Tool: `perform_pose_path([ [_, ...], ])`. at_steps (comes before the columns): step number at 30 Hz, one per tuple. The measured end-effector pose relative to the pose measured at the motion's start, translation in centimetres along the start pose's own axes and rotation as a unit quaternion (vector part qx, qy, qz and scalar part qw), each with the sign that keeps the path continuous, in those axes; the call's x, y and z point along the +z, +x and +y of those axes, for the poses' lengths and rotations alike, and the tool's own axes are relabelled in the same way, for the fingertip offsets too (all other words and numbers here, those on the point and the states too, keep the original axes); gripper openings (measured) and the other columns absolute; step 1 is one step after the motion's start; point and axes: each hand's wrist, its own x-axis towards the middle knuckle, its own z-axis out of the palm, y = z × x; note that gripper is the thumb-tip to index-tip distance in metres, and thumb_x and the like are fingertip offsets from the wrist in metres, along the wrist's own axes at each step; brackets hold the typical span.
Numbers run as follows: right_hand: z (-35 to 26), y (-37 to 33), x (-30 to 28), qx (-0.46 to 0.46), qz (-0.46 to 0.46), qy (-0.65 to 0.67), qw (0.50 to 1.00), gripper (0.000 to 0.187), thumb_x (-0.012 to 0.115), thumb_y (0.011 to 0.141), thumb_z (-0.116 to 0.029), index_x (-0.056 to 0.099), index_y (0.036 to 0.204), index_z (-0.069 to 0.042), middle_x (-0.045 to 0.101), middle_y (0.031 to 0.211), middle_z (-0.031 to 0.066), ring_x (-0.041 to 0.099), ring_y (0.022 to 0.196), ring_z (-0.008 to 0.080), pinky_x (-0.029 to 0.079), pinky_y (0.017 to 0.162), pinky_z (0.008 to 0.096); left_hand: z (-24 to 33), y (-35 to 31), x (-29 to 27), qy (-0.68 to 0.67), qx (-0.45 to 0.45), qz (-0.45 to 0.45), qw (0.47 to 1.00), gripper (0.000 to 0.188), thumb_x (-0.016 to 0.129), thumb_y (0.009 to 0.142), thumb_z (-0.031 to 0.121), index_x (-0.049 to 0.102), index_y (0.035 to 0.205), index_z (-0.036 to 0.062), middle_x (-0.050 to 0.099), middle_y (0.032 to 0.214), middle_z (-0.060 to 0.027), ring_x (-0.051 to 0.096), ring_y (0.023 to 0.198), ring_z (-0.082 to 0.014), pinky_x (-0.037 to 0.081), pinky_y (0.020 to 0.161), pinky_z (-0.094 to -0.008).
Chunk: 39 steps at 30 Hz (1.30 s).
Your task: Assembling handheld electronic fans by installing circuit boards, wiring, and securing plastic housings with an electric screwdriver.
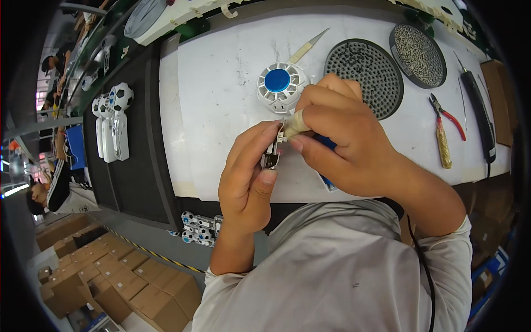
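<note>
- White worktable (210,83) beneath both hands.
- Right hand (354,138): thumb and forefinger nearly together; grip cannot be told.
- Left hand (243,177): pinching the small white-and-dark part (271,160).
- Blue-capped vented housing (282,97): beyond, seemingly assembled.
- Part: between 2 hands, seemingly unfinished.

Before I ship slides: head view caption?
Left fingers grip a small part, right fingers at its edge, near a blue-centred white housing.

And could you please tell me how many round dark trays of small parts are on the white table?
2: one tray with dark pieces lies just beyond the right hand, which hides part of it; another tray with silvery pieces lies farther right.
</note>
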Motion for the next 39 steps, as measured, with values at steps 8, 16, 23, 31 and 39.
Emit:
perform_pose_path([
  [8,0.4,-0.3,-0.2,0.018,0.0,0.027,0.999,0.009,0.064,0.074,-0.009,0.056,0.076,-0.006,0.05,0.079,0.0039,0.046,0.081,0.0228,0.031,0.078,0.0362,-1.7,-0.1,0.0,0.127,0.091,-0.004,0.988,0.038,0.051,0.099,0.022,0.056,0.127,-0.0039,0.056,0.127,-0.0251,0.057,0.115,-0.0333,0.045,0.096,-0.0383],
  [16,0.2,-0.4,0.1,0.026,-0.002,0.038,0.999,0.01,0.062,0.076,-0.01,0.054,0.073,-0.005,0.05,0.077,0.003,0.045,0.08,0.0218,0.031,0.079,0.0357,-1.5,-0.1,-0.5,0.188,0.093,-0.018,0.978,0.037,0.053,0.098,0.024,0.059,0.124,-0.0017,0.058,0.125,-0.0255,0.059,0.114,-0.0353,0.045,0.097,-0.0399],
  [23,0.5,-0.6,0.2,0.037,0.003,0.064,0.997,0.009,0.06,0.077,-0.011,0.054,0.073,-0.006,0.05,0.075,0.0021,0.045,0.079,0.0199,0.03,0.08,0.0358,-2.2,-0.7,-0.5,0.17,0.092,-0.009,0.981,0.037,0.056,0.097,0.026,0.061,0.124,0.0008,0.059,0.126,-0.0253,0.059,0.115,-0.0356,0.046,0.097,-0.04],
  [31,0.5,-0.7,-0.1,0.044,-0.021,0.068,0.997,0.007,0.058,0.078,-0.011,0.056,0.073,-0.007,0.051,0.076,0.0012,0.047,0.081,0.0191,0.031,0.082,0.0358,-2.2,-0.8,-0.2,0.173,0.096,0.002,0.98,0.035,0.06,0.094,0.022,0.062,0.123,0.0036,0.058,0.126,-0.0257,0.058,0.117,-0.0377,0.046,0.099,-0.0425],
  [39,0.8,-0.8,-0.3,0.033,-0.032,0.082,0.996,0.007,0.057,0.08,-0.009,0.056,0.073,-0.006,0.053,0.077,0.0017,0.048,0.083,0.0204,0.031,0.085,0.0359,-1.6,-0.4,-0.4,0.254,0.139,-0.029,0.957,0.03,0.061,0.091,0.012,0.064,0.12,0.0034,0.059,0.124,-0.0252,0.057,0.118,-0.0402,0.044,0.101,-0.0454],
])
